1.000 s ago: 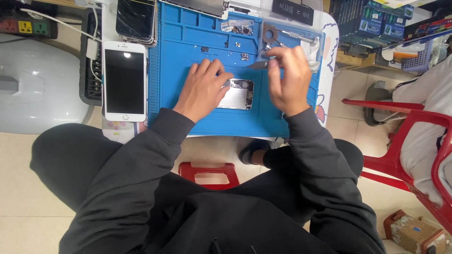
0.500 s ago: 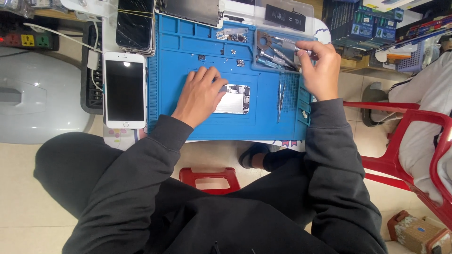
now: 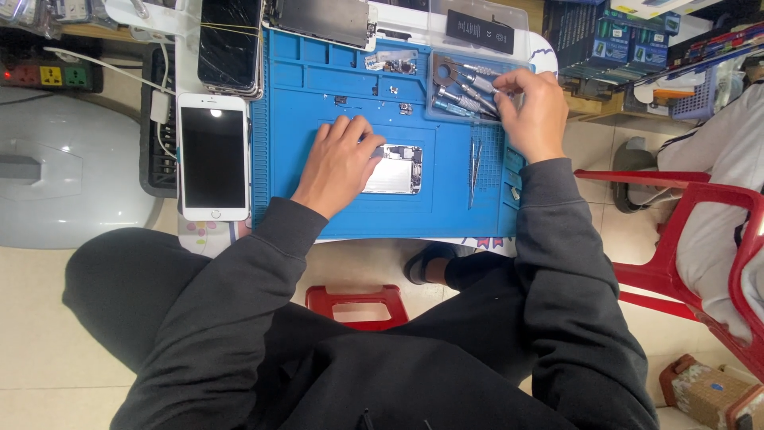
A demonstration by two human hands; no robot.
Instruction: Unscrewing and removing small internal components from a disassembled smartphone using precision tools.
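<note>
Left hand (image 3: 338, 163): fingers lying open, the opened phone (image 3: 394, 169) being steadied on the blue mat (image 3: 446, 199).
Right hand (image 3: 532, 111): a screwdriver (image 3: 476, 81) being gripped by closed fingers.

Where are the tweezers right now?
In the head view, the tweezers lie on the blue mat, right of the opened phone under the left hand, below the right hand.
</note>
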